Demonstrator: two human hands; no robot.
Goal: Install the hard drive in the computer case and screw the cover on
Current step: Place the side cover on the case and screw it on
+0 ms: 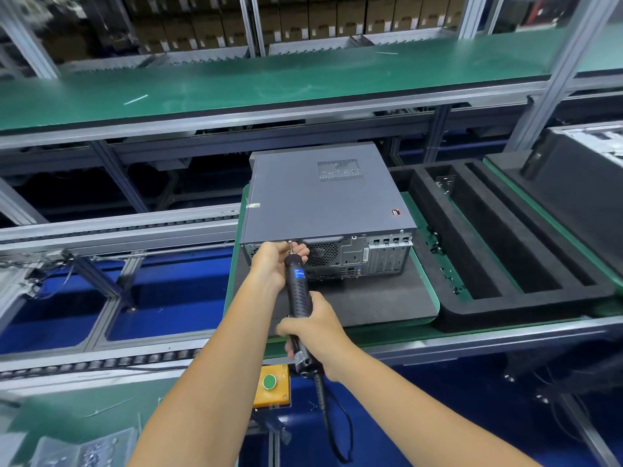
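- My right hand (317,326) has its fingers wrapped tight around the lower body of the black electric screwdriver (298,291).
- My left hand (274,261) pinches its fingers around the screwdriver's tip, right at the top rear edge of the computer case (323,197).
- The case lies flat with its grey cover on, rear panel facing me, on a dark foam pad (371,305) atop the green bench (423,264).
- Just to the right sits a black foam tray (505,237) with long slots.
- A yellow box with a green button (269,382) sits below my hands.
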